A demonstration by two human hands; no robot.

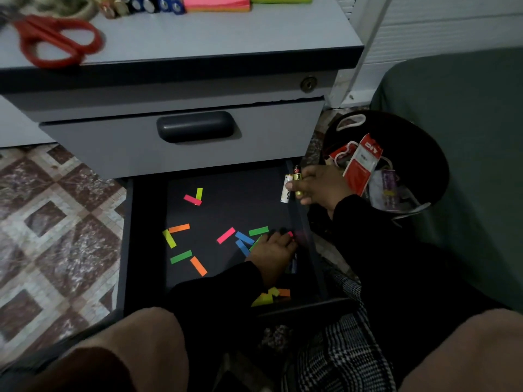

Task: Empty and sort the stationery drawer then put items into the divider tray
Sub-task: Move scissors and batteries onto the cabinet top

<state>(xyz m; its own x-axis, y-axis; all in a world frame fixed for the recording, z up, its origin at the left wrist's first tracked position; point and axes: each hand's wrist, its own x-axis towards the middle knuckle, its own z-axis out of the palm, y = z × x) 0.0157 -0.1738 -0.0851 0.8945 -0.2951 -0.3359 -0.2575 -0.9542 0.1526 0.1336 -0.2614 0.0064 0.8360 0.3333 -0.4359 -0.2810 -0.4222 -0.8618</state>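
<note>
Neon paper tabs (226,235) on dark drawer floor (232,205), red scissors (56,41), brown-and-white patterned tiles (56,222).

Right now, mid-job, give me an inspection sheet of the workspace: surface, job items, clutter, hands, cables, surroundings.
Surface: open bottom drawer, dark floor, under a closed grey drawer.
Job's things: coloured paper tabs scattered over the drawer floor; two batteries in the right hand.
Clutter: black bin right of the drawer, holding red-and-white packaging.
Hands: right hand grips the batteries at the drawer's right edge; left hand down among tabs at the drawer's right side, grip unclear.
Cables: nothing seen.
Surroundings: cabinet top carries red scissors and a pink sticky-note pad; patterned tile floor at left; divider tray not seen.
</note>
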